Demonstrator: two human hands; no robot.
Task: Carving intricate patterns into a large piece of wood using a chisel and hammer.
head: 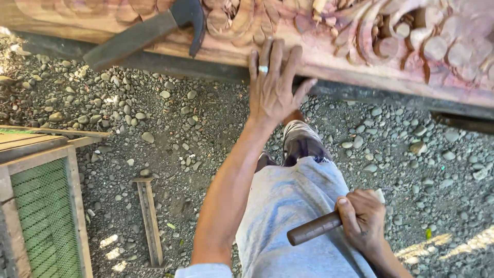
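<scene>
The carving [360, 46] is a long plank of reddish wood running across the top of the view from 10 to 2 o'clock, dropping a little toward 2. Its face is cut deep with curling leaves, scrolls and round discs; the near edge is a plain flat border. The left hand [272, 87] lies flat on that border at 12 o'clock, fingers spread toward the relief.

The rod [321, 226] is a short, round, dark brown bar at 5 o'clock, tilted, its blunt end pointing toward 8. The right hand [363, 219] is closed around its upper end.
</scene>
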